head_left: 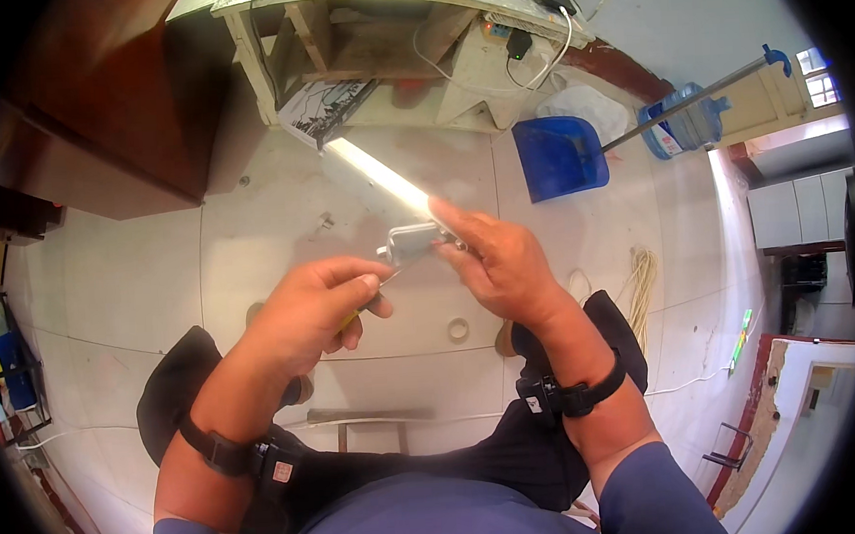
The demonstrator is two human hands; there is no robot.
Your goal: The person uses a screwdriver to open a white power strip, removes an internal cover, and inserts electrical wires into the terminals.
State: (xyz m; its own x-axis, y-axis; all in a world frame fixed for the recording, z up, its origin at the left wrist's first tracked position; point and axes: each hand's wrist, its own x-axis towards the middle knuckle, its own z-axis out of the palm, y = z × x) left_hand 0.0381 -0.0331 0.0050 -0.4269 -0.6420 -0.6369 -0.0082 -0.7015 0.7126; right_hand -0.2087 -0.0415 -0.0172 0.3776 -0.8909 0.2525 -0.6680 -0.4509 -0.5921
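Note:
My left hand [309, 307] is closed around a thin screwdriver [357, 315] with a yellow and dark handle. Its narrow shaft points up and right toward a small grey, box-like metal part [413, 244] with a pale rim. That part is pinched between the thumb and fingers of my right hand [505, 263]. Whether the screwdriver's tip touches the metal part, I cannot tell. Both hands are held in front of me, above the tiled floor [270, 217].
A wooden bench [467, 100] with a patterned box [322, 108] stands ahead. A blue dustpan [562, 158] and a water jug [681, 123] are at the far right. A tape ring [458, 330] and coiled cord [644, 285] lie on the floor. A brown cabinet [103, 168] stands left.

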